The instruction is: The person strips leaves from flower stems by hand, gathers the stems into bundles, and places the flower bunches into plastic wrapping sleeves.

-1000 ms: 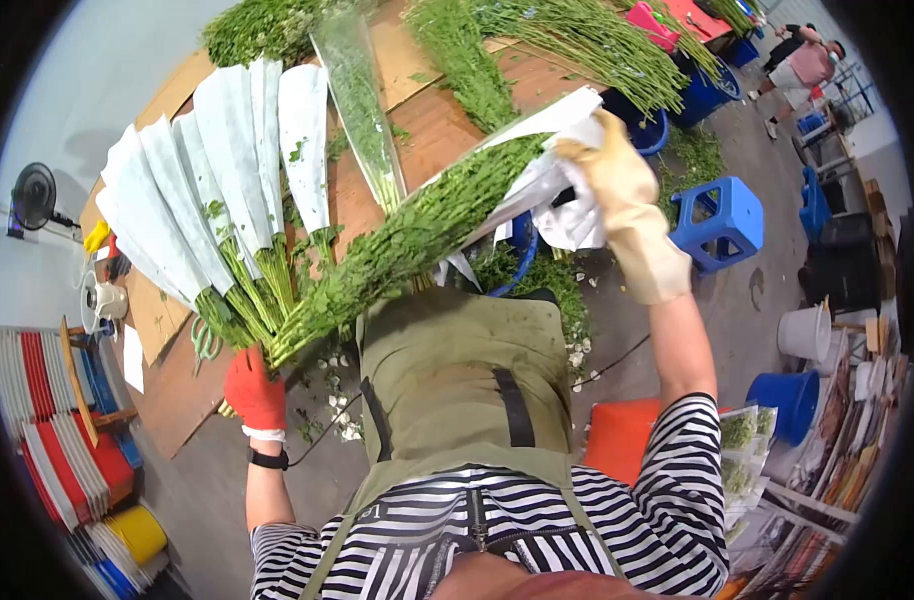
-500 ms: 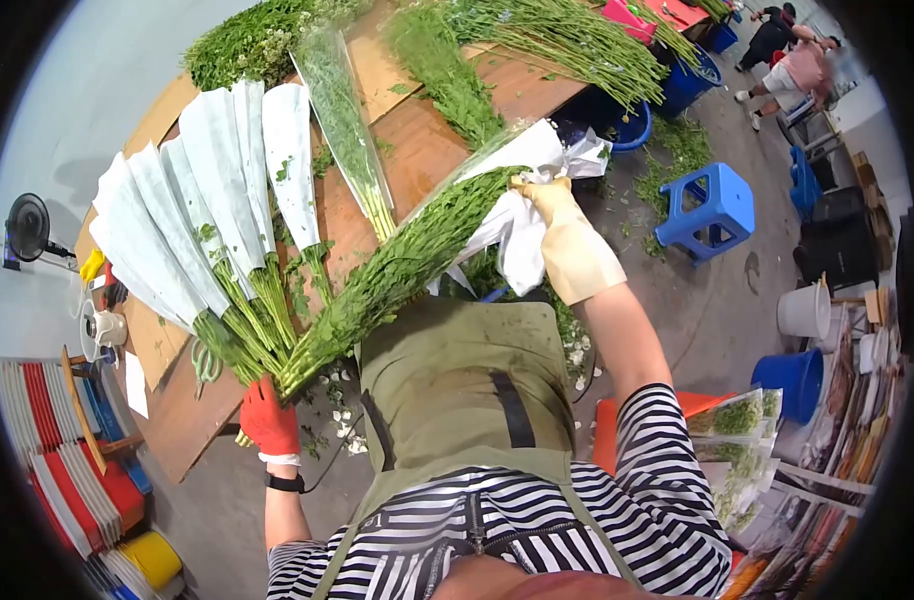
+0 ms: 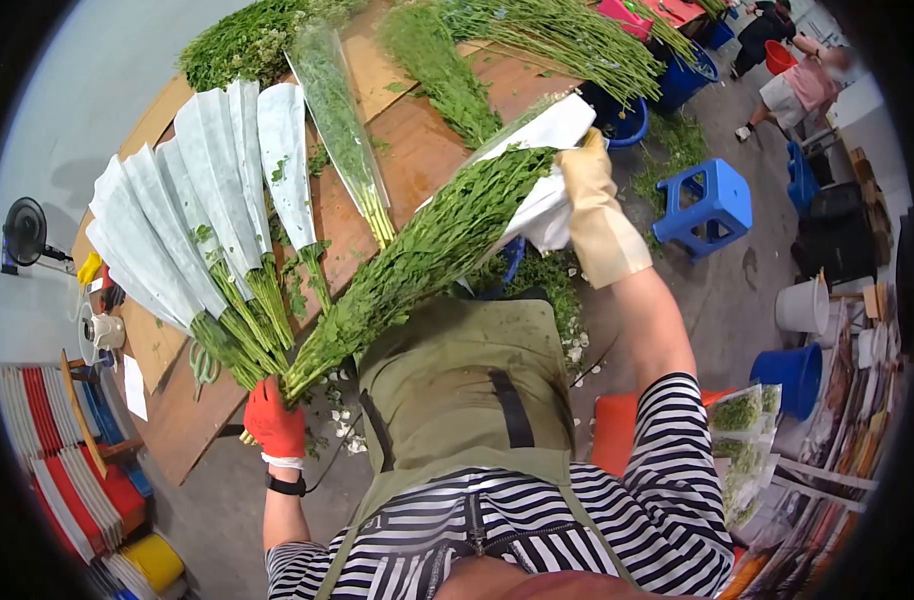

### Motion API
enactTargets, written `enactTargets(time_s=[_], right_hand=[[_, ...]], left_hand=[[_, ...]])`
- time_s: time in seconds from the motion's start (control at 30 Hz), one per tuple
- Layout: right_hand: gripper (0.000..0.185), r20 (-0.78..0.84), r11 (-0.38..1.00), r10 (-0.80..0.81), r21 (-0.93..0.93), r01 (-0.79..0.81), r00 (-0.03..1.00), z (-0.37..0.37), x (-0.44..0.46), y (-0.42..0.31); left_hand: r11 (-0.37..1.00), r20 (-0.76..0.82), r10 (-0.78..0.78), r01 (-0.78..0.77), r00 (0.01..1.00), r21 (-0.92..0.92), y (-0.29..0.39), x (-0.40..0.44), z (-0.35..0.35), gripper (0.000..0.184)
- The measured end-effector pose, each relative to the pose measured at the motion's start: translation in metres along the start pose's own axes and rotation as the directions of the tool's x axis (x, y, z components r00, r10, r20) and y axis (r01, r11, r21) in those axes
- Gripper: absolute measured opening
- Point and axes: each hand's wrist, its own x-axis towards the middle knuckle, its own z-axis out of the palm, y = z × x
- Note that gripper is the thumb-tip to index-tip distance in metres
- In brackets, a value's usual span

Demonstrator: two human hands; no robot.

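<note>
My left hand [image 3: 275,420], in a red glove, is closed around the stem ends of a long leafy green bunch [image 3: 417,255]. The bunch slants up to the right across the table's front edge. At its upper end, my right hand [image 3: 587,185] in a cream rubber glove is closed on a white wrapping sheet [image 3: 542,212], which lies behind and under the foliage. Several bunches in white sleeves [image 3: 212,180] fan out left of it, stems towards my left hand. A bunch in a clear sleeve [image 3: 339,130] lies beyond. Green-handled scissors [image 3: 205,364] rest near the left edge.
Loose greenery [image 3: 447,90] and a pile of long stems [image 3: 567,50] cover the far side of the wooden table [image 3: 497,75]. A blue stool [image 3: 707,205] and blue tubs [image 3: 622,118] stand on the right. Two people [image 3: 802,85] are at the back right.
My right hand has moved to the right and slightly up, drawing the white sheet along the bunch. More foliage shows now. My left hand stays at the stems.
</note>
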Motion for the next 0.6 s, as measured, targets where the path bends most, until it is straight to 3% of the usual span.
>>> enactTargets(time_s=[0.1, 0.2, 0.3, 0.43, 0.57, 0.6], right_hand=[[0.042, -0.004, 0.981, -0.131, -0.142, 0.129, 0.991, -0.022, 0.005, -0.012], [0.04, -0.04, 0.959, -0.058, -0.279, 0.045, 0.997, -0.039, -0.004, -0.045], [0.037, -0.088, 0.955, -0.055, -0.297, 0.026, 0.995, -0.047, -0.001, -0.049], [0.036, -0.305, 0.97, 0.0, -0.233, -0.075, 0.952, -0.079, 0.051, -0.003], [0.025, -0.511, 0.969, -0.044, -0.23, -0.087, 0.859, -0.149, 0.079, 0.048], [0.025, -0.557, 0.992, 0.006, -0.101, -0.075, 0.83, -0.167, 0.077, 0.055]], left_hand=[[1.0, 0.006, 0.015, -0.015, 1.0, -0.023, 0.003, 0.012, -0.006, 0.047], [0.999, 0.01, 0.028, -0.027, 1.0, -0.033, 0.007, 0.021, -0.005, 0.047], [0.998, 0.028, 0.033, -0.031, 0.999, -0.048, 0.013, 0.026, -0.002, 0.047], [0.995, 0.122, -0.045, 0.055, 0.992, -0.078, -0.002, 0.018, -0.001, 0.053], [0.996, 0.155, -0.054, 0.063, 0.986, -0.056, -0.032, 0.002, -0.012, 0.051], [0.995, 0.166, -0.062, 0.073, 0.984, -0.061, -0.037, -0.003, -0.014, 0.051]])
